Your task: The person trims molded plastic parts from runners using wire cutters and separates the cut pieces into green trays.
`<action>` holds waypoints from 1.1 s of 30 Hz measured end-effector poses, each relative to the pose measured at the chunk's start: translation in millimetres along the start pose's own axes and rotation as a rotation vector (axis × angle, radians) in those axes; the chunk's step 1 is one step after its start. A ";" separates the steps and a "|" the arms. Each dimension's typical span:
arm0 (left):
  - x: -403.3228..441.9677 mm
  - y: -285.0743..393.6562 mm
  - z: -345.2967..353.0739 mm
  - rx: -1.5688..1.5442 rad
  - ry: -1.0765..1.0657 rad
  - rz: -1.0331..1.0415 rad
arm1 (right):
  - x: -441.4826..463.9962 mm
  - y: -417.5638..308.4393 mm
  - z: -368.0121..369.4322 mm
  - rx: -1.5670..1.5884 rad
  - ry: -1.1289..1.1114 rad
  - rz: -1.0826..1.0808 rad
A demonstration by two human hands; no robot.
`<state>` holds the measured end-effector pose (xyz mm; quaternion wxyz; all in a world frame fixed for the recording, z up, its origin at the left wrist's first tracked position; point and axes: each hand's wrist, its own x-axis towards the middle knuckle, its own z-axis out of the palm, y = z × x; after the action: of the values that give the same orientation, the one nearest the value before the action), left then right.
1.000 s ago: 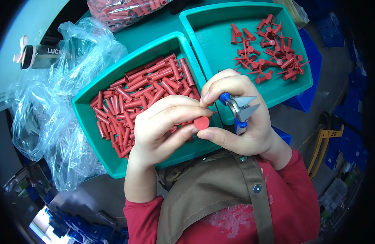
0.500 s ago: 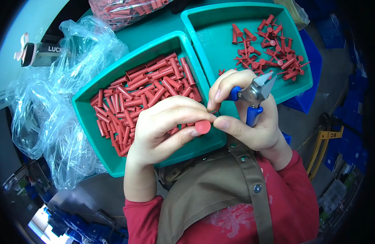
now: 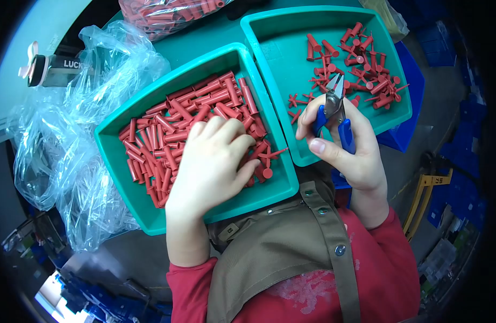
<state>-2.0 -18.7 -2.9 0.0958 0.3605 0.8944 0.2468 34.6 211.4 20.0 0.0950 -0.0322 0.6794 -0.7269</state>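
Note:
My left hand (image 3: 213, 161) reaches down into the left green tray (image 3: 114, 117), over a heap of red plastic parts (image 3: 178, 116). Its fingers are bent and slightly apart among the parts; whether a part is between them cannot be made out. In my right hand (image 3: 358, 156) are blue-handled pliers (image 3: 336, 110), jaws up and slightly apart. That hand is at the lower edge of the right green tray (image 3: 283, 32), where several red parts with thin stems (image 3: 380, 81) lie scattered. A few small red star-shaped pieces (image 3: 297, 100) lie left of the pliers.
Crumpled clear plastic bags (image 3: 86, 145) and a bottle (image 3: 57, 71) are at the left. A bag of red parts (image 3: 172, 13) is at the top. Blue bins (image 3: 409, 102) stand beyond the right tray, and a yellow frame (image 3: 428, 196) is at the far right.
My left hand has let go of the round-headed red part and moved left onto the heap. My right hand, still with the pliers, has moved right, away from my left hand.

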 end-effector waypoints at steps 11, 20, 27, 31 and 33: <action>-3.8 9.2 8.3 0.030 -0.190 0.056 | -1.5 -5.6 0.7 0.071 -0.039 0.027; -1.8 5.7 6.7 0.080 0.115 0.098 | -3.3 -10.5 5.8 0.116 -0.029 0.099; -0.8 -12.4 -8.9 0.049 0.531 0.240 | -1.1 -15.6 -13.3 -0.166 -0.670 0.190; 0.4 -9.9 -9.4 -0.008 0.584 0.300 | -0.1 -4.8 -8.2 -0.140 -0.761 0.274; 0.5 -7.7 -11.0 -0.027 0.560 0.311 | 0.4 0.0 -5.9 -0.079 -0.763 0.322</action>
<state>-10.8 -27.2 2.6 -0.1883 0.4097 0.8169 0.3597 33.2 217.2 19.5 0.4512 -0.1963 0.6192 -0.6119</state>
